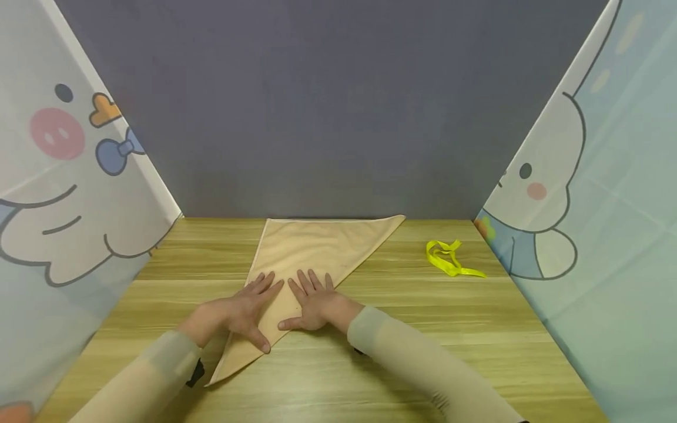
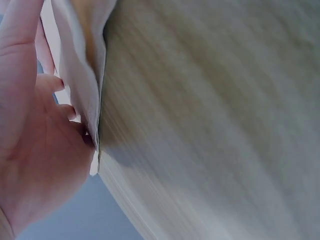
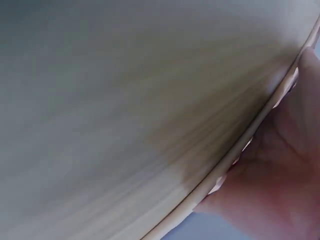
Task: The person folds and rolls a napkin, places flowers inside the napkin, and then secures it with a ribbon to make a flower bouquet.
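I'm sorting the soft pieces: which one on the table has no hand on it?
The bright yellow ribbon, lying loosely looped at the right; the beige cloth has the left hand and right hand spread on it.

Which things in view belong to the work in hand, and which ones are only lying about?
In the work:
- beige cloth, lying in a triangle
- left hand and right hand, both resting on it
- table beneath

Lying about, apparently:
- yellow ribbon, untouched, right of the cloth

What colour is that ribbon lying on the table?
The ribbon is bright yellow; the head view shows it best.
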Demonstrator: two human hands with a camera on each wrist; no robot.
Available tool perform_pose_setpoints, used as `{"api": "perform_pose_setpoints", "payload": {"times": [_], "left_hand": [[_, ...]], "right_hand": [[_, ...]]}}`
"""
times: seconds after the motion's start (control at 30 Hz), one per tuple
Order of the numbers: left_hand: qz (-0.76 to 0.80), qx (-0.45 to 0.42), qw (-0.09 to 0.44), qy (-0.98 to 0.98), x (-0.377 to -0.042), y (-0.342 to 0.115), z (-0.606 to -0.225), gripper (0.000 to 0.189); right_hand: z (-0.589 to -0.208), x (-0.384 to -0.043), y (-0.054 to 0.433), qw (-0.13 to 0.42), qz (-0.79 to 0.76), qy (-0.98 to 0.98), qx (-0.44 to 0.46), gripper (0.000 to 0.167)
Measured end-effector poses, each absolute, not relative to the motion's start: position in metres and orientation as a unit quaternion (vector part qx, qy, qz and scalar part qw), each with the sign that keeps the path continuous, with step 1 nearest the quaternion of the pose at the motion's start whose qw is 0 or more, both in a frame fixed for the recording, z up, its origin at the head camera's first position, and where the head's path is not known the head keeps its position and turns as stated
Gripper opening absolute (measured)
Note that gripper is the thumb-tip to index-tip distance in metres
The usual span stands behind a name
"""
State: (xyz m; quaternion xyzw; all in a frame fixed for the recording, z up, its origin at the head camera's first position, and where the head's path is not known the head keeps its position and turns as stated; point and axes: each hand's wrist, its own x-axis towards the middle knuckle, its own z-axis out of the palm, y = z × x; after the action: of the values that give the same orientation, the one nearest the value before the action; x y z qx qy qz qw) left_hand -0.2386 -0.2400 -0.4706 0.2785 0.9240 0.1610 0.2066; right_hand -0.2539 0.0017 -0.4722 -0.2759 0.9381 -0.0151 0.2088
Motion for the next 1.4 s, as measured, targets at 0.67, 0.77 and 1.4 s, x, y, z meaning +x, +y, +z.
{"api": "perform_pose_setpoints", "payload": {"times": [0.67, 0.77, 1.4], "left_hand": [[0.172, 0.253, 0.227, 0.925, -0.235, -0.237, -0.465, 0.157], [0.175, 0.260, 0.224, 0.923, -0.235, -0.237, -0.464, 0.156], [0.171, 0.260, 0.229, 0.922, -0.237, -0.237, -0.466, 0.157]], "right_hand": [[-0.483, -0.322, 0.078, 0.199, -0.049, 0.951, -0.231, 0.115], [-0.486, -0.336, 0.092, 0.201, -0.066, 0.951, -0.224, 0.118], [-0.477, -0.395, 0.163, 0.208, -0.078, 0.965, -0.137, 0.119]]}}
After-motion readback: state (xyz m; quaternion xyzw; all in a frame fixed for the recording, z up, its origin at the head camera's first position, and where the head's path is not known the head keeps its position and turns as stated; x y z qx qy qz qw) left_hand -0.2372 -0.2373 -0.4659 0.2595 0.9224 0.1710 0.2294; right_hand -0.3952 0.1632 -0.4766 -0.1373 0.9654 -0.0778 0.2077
